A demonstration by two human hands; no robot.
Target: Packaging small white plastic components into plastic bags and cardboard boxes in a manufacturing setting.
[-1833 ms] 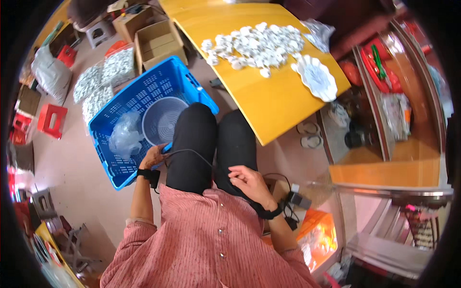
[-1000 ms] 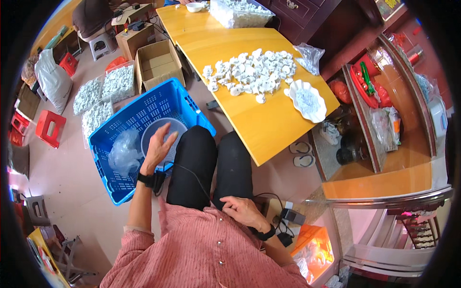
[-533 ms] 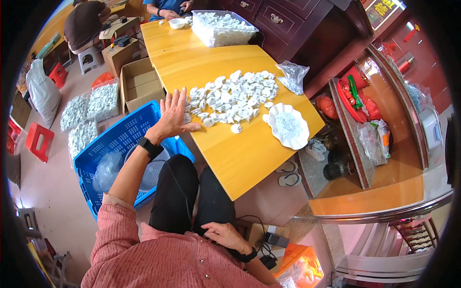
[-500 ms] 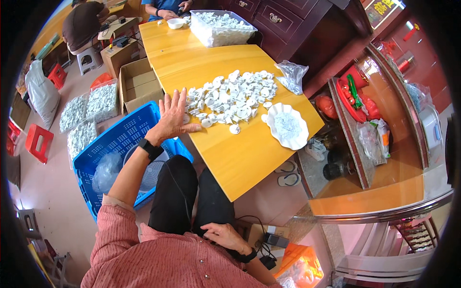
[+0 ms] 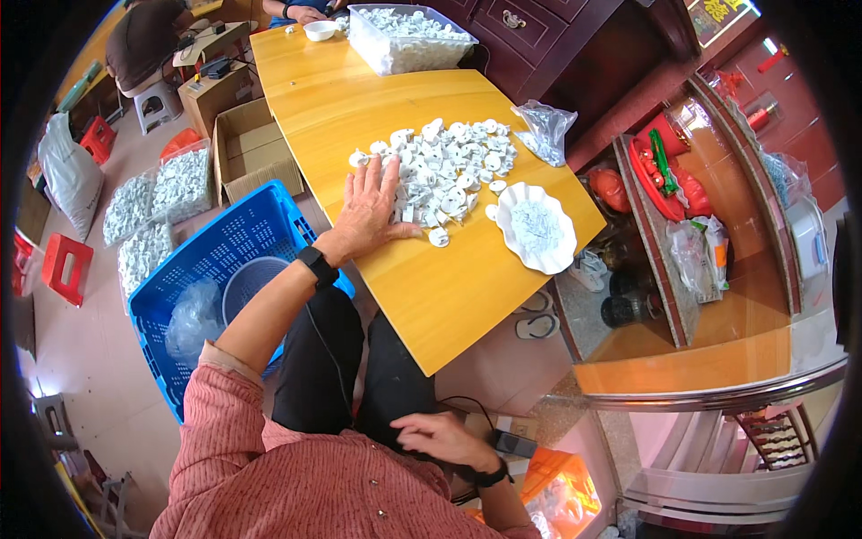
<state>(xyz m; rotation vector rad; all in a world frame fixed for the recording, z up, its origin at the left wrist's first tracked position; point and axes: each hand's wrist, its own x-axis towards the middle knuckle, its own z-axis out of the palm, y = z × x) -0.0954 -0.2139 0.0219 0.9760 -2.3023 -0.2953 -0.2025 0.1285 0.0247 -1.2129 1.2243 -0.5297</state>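
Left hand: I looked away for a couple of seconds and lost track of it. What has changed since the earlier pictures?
The left hand rose from the blue crate beside the knee, swung up to the yellow table and now lies flat, open, on the pile of white parts. It holds nothing. The right hand stayed at the lap, and the white dish is unmoved.

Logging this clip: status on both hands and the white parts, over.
Left hand open, flat on the yellow table at the pile of white parts. Right hand empty, resting on lap. White dish beside the pile; nothing blocking.
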